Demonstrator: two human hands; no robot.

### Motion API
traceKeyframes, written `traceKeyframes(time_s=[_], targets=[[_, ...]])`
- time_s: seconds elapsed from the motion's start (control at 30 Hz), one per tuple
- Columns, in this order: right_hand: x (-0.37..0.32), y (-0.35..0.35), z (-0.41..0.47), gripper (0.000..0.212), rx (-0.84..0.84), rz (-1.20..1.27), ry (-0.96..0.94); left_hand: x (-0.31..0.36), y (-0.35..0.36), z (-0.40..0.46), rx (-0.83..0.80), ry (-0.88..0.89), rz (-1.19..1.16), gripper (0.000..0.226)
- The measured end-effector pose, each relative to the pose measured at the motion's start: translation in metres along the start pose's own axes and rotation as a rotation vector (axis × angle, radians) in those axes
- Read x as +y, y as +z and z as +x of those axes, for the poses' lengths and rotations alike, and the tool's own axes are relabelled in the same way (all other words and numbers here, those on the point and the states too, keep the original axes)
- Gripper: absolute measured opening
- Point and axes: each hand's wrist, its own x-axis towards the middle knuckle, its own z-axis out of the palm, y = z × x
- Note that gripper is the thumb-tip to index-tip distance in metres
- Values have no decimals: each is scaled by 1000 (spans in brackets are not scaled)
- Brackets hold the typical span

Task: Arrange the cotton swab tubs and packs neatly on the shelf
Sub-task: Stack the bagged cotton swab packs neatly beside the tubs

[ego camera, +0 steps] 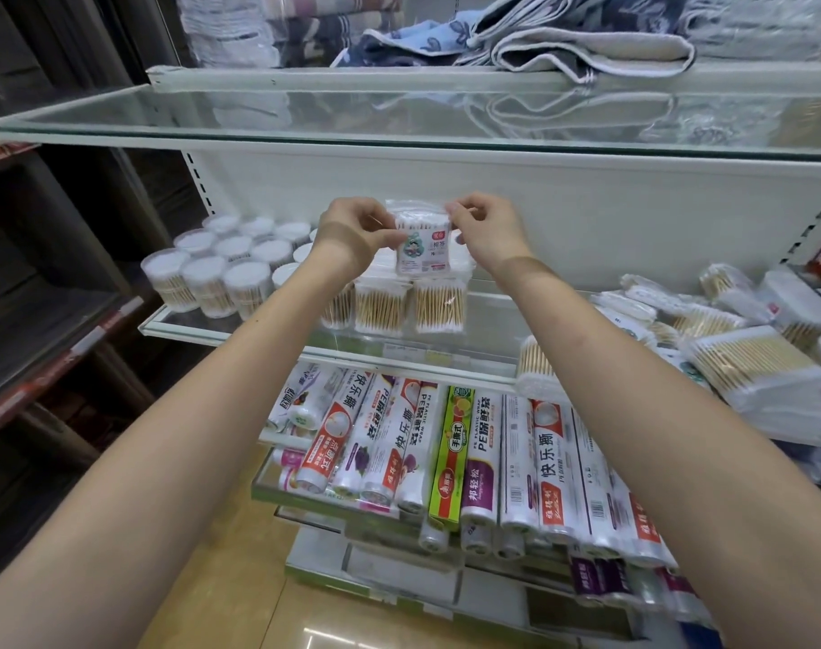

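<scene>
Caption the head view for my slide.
Both hands, left hand and right hand, hold a cotton swab pack above standing packs beside the tubs.

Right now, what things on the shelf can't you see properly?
Head view only:
- Small print on the held swab pack: too small to read.
- Tubs nearest the left hand: partly hidden behind its wrist.
- Loose packs at right: cut off by the picture edge.
- Standing packs: tops hidden by the held pack.
</scene>
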Motion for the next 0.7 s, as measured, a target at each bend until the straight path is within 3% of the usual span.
traceKeyframes(time_s=[0.2,0.4,0.53,0.7], targets=[[5,-1,-5,12,-29,-96,-82,-3,-2,0,5,-26,20,18],[14,0,-6,30,-52,-227,-153,-1,-3,-5,-11,-46,-35,17],[12,-1,-11,53,-37,-244,-246,-1,-5,-5,-5,-54,-45,15],[7,1,-13,31,22,-286,-269,-1,-5,-5,-11,-51,-34,18]])
